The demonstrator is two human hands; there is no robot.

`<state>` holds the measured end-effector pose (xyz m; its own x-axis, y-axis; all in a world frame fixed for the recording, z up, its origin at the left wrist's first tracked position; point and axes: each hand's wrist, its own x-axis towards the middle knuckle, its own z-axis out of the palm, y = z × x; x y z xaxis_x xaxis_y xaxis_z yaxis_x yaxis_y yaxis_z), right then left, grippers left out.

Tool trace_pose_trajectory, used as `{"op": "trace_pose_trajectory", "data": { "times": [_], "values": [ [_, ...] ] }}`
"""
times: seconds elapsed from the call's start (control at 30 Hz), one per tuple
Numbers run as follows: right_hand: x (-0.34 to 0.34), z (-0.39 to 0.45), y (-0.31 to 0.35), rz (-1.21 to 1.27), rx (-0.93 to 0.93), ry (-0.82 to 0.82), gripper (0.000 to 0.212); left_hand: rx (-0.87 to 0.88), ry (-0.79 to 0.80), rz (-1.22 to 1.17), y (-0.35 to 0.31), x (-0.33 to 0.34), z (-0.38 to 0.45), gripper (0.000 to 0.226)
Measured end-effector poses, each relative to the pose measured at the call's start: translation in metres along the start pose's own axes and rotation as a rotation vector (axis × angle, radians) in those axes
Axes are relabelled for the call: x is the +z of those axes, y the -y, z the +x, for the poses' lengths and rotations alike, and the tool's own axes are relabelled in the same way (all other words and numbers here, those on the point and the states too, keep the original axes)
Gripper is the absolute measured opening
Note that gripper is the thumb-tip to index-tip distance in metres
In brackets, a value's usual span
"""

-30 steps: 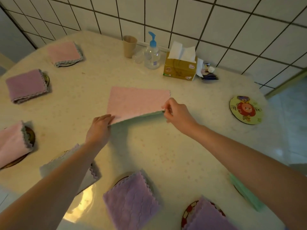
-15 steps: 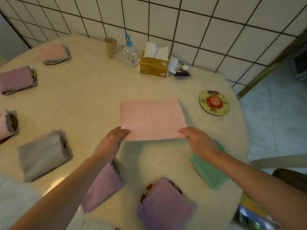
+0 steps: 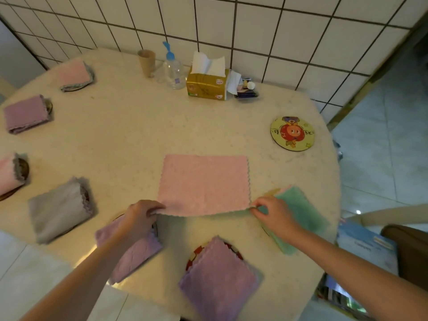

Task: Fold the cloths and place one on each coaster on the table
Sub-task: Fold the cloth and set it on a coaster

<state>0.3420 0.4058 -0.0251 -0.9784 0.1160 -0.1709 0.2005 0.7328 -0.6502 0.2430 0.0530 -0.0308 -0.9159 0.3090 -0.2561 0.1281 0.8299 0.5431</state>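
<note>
One pink cloth point(image 3: 203, 184) lies flat mid-counter point(image 3: 129, 135), long axis left-right, near edge lifted slightly. Left hand point(image 3: 141, 213) pinches the near-left corner, fingers curled; right hand point(image 3: 272, 210) pinches the near-right corner between thumb and fingertips. Bare cartoon coaster point(image 3: 292, 133) sits far right, apart from the cloth. Tissue box point(image 3: 207, 85) print too small to read.

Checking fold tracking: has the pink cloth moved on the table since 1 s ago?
Yes. The pink cloth has come away from the tissue box toward the person, closer to the table's near edge.
</note>
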Motion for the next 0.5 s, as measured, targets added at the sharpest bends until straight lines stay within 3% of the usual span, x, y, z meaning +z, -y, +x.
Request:
{"op": "trace_pose_trajectory", "data": {
  "times": [0.17,0.3,0.5],
  "values": [
    [-0.007,0.049,0.012,0.420,0.319,-0.155,0.010,-0.178,-0.098,-0.459,-0.005,-0.018,0.053,0.010],
    [-0.007,0.088,0.016,0.604,0.465,-0.214,0.010,-0.328,-0.147,-0.762,-0.012,-0.016,0.093,0.015],
    [0.003,0.132,0.004,0.584,0.536,-0.186,0.017,-0.458,-0.156,-0.794,-0.013,0.003,0.134,0.021]
  ]
}}
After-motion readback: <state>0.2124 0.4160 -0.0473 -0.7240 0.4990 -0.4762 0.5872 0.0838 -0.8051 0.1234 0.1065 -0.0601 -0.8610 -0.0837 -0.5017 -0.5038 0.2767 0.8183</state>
